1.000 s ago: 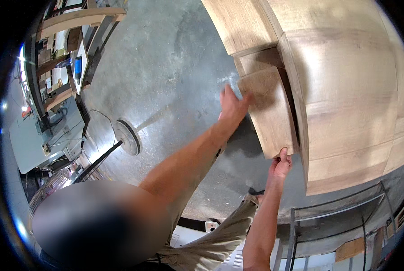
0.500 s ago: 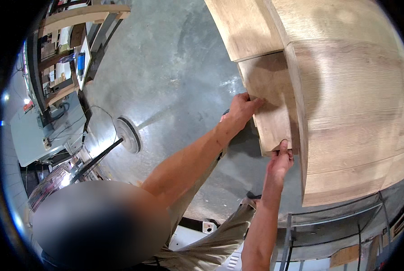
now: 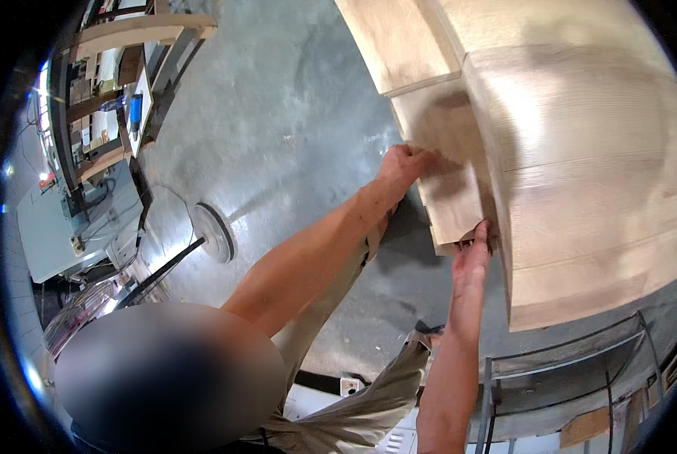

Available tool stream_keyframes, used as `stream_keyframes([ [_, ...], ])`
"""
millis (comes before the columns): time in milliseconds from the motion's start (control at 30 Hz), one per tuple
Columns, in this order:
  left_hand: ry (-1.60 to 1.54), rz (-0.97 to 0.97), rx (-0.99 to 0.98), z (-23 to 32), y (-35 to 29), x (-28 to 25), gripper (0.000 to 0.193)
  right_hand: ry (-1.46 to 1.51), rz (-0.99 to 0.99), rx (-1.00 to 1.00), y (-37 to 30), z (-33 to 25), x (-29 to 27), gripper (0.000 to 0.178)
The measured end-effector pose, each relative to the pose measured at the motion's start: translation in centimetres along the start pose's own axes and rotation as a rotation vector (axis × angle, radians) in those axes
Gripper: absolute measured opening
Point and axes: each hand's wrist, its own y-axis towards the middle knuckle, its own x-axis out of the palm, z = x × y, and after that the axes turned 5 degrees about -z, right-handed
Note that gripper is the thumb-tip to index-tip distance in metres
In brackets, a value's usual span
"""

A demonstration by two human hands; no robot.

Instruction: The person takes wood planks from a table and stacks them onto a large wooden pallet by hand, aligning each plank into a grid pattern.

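Note:
A light wood-grain board [image 3: 453, 198] lies flat on a lower stack of similar boards, beside a taller wooden stack. My left hand [image 3: 405, 168] is closed on its left edge, with the thumb and fingertips over the top face. At the near end, my right hand [image 3: 472, 256] grips the corner, the thumb lying along the right side and the fingers curled under the edge. Some of those fingers are hidden beneath the board. Just beyond it sits another wood-grain board [image 3: 410, 49], slightly higher.
The taller stack of wide wood-grain panels [image 3: 580, 181] rises close on my right. A black metal frame [image 3: 565, 356] stands near right. A pedestal fan's round base [image 3: 214, 233] is on the concrete floor to the left, near a grey machine [image 3: 77, 216] and a wooden rack [image 3: 138, 30].
My right hand has shifted slightly away from me and right, its thumb now at the board's right corner. My left hand has moved a little left. The whole view has shifted slightly.

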Motion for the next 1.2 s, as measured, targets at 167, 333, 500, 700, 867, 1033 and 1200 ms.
stream_keyframes([
  [167, 0.607, -0.018, 0.290, -1.9, -3.4, 0.3, 0.052, -0.278, -0.019, 0.043, -4.6, 1.6, -6.4, 0.064],
  [333, 0.988, -0.410, 0.377, -2.6, -18.3, 0.9, 0.054, -0.502, -0.174, -0.307, -19.7, 9.7, -20.5, 0.023],
  [500, 0.993, -0.485, 0.646, 2.3, -24.5, 5.6, 0.047, -1.170, 0.105, 0.049, -36.7, 8.9, -26.0, 0.054],
  [700, 1.329, -0.644, 0.664, 3.3, -23.2, 12.3, 0.036, -1.211, 0.218, 0.176, -41.4, 11.1, -24.4, 0.095],
  [867, 1.186, -0.411, 0.807, 4.4, -22.4, 12.5, 0.031, -1.085, 0.161, 0.217, -42.8, 12.7, -26.3, 0.105],
  [1033, 1.129, -0.408, 0.698, 6.6, -19.5, 10.3, 0.032, -1.072, 0.213, 0.254, -42.5, 14.0, -26.3, 0.106],
  [1200, 0.956, -0.273, 0.717, 9.6, -15.2, 7.6, 0.032, -1.088, 0.250, 0.425, -41.7, 13.7, -22.9, 0.108],
])
